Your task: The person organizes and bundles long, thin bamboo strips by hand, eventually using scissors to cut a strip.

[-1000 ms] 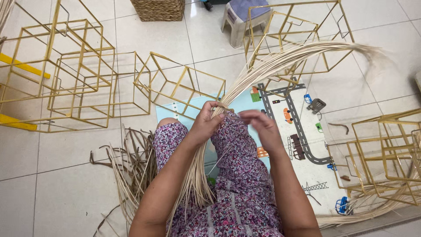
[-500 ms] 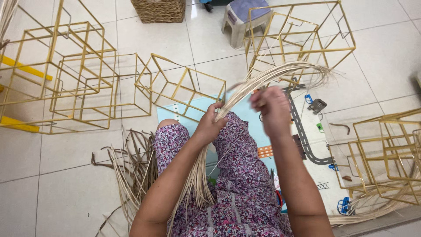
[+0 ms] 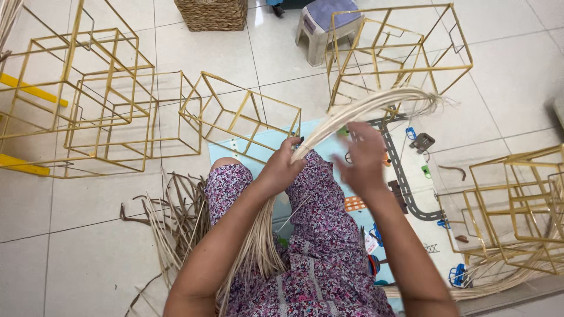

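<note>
A long bundle of pale cane strips [image 3: 376, 104] runs from my lap up past my knees and bends over to the right. My left hand [image 3: 281, 170] is closed around the bundle at knee height. My right hand [image 3: 364, 161] is blurred, fingers spread, just right of the bundle and below its bent tips; it holds nothing that I can see. I sit on the floor in a flowered dress [image 3: 320, 246], legs stretched over a light blue play mat [image 3: 405, 176] printed with a grey road.
Yellow wire frame cubes stand at the left [image 3: 76, 105], in the middle [image 3: 241, 117], behind [image 3: 393, 53] and at the right [image 3: 517, 205]. Loose cane scraps [image 3: 170, 223] lie left of my leg. A woven basket [image 3: 214, 13] and a plastic stool [image 3: 323, 23] stand farther back.
My right hand has slid up along the bundle away from my lap, then come off it. The strips' free ends have curled in from far right to above my knees.
</note>
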